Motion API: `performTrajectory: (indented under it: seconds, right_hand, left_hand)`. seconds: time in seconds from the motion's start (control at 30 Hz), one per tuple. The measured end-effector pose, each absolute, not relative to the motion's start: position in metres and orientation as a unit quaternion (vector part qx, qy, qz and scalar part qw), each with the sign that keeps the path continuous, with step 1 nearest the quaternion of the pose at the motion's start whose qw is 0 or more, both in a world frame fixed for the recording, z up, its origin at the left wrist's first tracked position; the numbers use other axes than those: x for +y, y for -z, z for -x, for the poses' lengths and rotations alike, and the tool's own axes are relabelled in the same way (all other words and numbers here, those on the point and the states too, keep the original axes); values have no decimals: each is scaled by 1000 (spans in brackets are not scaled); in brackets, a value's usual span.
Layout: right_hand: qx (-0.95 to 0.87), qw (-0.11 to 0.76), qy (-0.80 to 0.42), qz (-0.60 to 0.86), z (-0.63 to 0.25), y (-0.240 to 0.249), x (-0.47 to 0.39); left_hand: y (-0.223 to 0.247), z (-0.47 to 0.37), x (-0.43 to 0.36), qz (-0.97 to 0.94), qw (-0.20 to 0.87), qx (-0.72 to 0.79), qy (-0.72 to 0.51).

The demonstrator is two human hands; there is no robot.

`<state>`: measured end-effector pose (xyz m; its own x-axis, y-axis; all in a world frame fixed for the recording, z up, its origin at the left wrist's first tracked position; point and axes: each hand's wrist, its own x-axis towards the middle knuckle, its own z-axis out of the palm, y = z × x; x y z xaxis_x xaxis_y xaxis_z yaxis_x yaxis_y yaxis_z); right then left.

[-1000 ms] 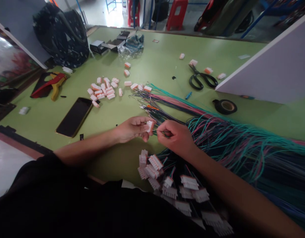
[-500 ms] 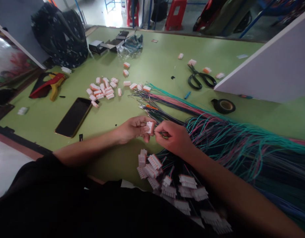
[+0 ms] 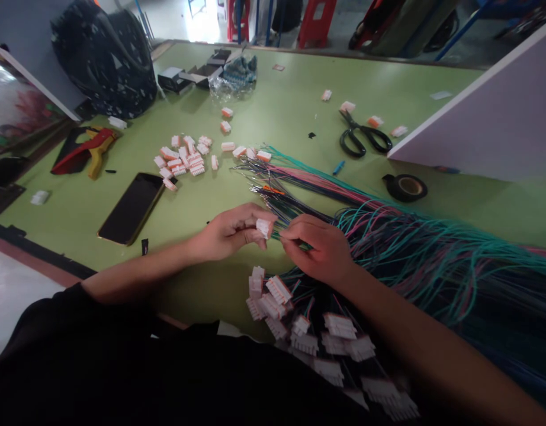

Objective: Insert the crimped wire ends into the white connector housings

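Between the thumb and fingers of my left hand (image 3: pixel 231 231) is a small white-and-orange connector housing (image 3: pixel 263 228). My right hand (image 3: pixel 320 245) is closed in a pinch just right of it, on a thin dark wire (image 3: pixel 277 234) that runs toward the housing; whether its tip sits inside I cannot tell. Behind the hands lies a wire bundle (image 3: pixel 317 177) with bare metal ends at the left, its teal, pink and dark strands spreading right. Below my right hand hang several wired connectors (image 3: pixel 279 290). A pile of loose connectors (image 3: pixel 184 157) rests beyond my left hand.
A phone (image 3: pixel 131 208) lies left of my left arm, with a red-and-yellow hand tool (image 3: pixel 89 151) behind it. Scissors (image 3: pixel 362 135), black tape (image 3: pixel 406 187) and a blue piece (image 3: pixel 339 167) are at the right. A dark bag (image 3: pixel 102 59) and black boxes (image 3: pixel 188 78) stand at the back.
My right hand has drawn slightly right, away from the housing, and more wire shows between the hands. My left hand has shifted a little left and turned the housing.
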<state>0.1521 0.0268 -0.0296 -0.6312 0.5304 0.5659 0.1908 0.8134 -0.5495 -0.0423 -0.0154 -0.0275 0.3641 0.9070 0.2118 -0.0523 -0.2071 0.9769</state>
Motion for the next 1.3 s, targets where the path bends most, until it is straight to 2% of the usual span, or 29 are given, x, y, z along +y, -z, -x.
performTrajectory:
  seconds: [0.1, 0.23, 0.6, 0.8, 0.87, 0.97, 1.1, 1.2, 1.3]
  right_hand:
    - [-873, 366, -248, 206, -152, 28, 26]
    - [-875, 342, -274, 207, -151, 25, 26]
    - [-888, 293, -278, 220, -148, 26, 25]
    - [-850, 200, -405, 272, -154, 17, 40]
    - [-847, 178, -375, 333, -158, 16, 50]
    - [-872, 113, -215, 425, -159, 19, 58]
    - [-905, 8, -78, 419, -151, 27, 52]
    - [-907, 15, -63, 417, -148, 32, 51]
    - [-880, 78, -138, 449, -152, 33, 57]
  left_hand:
    - [27, 41, -16, -628, 537, 345, -445]
    - [31, 36, -18, -567, 600, 356, -437]
    - [46, 20, -22, -417, 702, 350, -459]
    - [37, 30, -20, -415, 723, 348, -430]
    - [31, 38, -16, -437, 743, 357, -360]
    - [28, 49, -11, -461, 764, 373, -253]
    - [33, 54, -5, -474, 770, 375, -204]
    - [36, 54, -4, -468, 776, 371, -205]
    - [38, 53, -6, -446, 782, 370, -231]
